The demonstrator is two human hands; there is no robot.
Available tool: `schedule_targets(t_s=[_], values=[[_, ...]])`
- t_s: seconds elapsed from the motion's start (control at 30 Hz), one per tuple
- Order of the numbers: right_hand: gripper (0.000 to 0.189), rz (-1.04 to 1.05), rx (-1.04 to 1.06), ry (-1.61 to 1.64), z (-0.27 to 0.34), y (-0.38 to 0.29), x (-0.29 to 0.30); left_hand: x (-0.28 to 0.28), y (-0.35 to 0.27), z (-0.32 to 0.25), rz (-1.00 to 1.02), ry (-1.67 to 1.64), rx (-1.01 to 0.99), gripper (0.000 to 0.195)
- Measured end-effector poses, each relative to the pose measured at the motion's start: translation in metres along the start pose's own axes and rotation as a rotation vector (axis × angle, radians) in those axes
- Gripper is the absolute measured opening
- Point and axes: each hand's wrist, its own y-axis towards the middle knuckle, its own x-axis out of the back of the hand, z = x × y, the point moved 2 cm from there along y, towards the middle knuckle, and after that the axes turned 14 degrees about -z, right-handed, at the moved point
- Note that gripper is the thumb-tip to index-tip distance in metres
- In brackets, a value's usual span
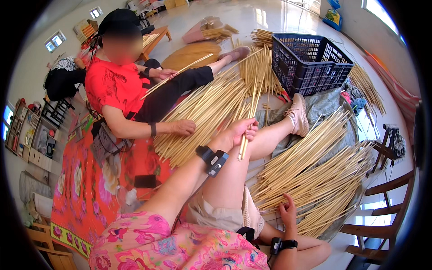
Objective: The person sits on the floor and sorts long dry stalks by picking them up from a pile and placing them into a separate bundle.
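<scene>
My left hand (243, 132) is closed around a few thin pale sticks (242, 150), held above my outstretched leg, their far ends pointing toward a large heap. My right hand (288, 210), fingers apart, hovers at or touches the lower left edge of a wide pile of similar sticks (314, 185) at the right; contact cannot be told. Nothing shows in its fingers. Another large heap of sticks (206, 114) lies between me and a co-worker. Both my wrists carry strapped black devices.
A co-worker (114, 87) in red sits at the left, holding sticks, one hand on the heap. A black plastic crate (314, 74) stands beyond my foot. A wooden chair (381, 231) is at the right. A dark phone-like object (145, 181) lies on the red floral mat (79, 189).
</scene>
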Motion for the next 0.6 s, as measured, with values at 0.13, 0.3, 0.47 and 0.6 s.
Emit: schedule_targets(t_s=[0.13, 0.3, 0.47, 0.6], values=[[0.045, -0.009, -0.050, 0.026, 0.011, -0.004, -0.002, 0.003, -0.006, 0.027, 0.077, -0.108, 0.015, 0.020], [0.045, -0.008, -0.084, 0.086, 0.003, -0.001, -0.002, 0.006, -0.012, 0.026, 0.189, -0.366, 0.032, 0.020], [0.045, 0.007, -0.077, 0.096, 0.006, -0.001, -0.001, 0.005, -0.026, 0.032, 0.294, -0.752, 0.041, 0.019], [0.044, 0.009, -0.087, 0.096, 0.007, 0.000, -0.003, -0.004, -0.031, 0.039, 0.271, -0.671, -0.059, 0.022]])
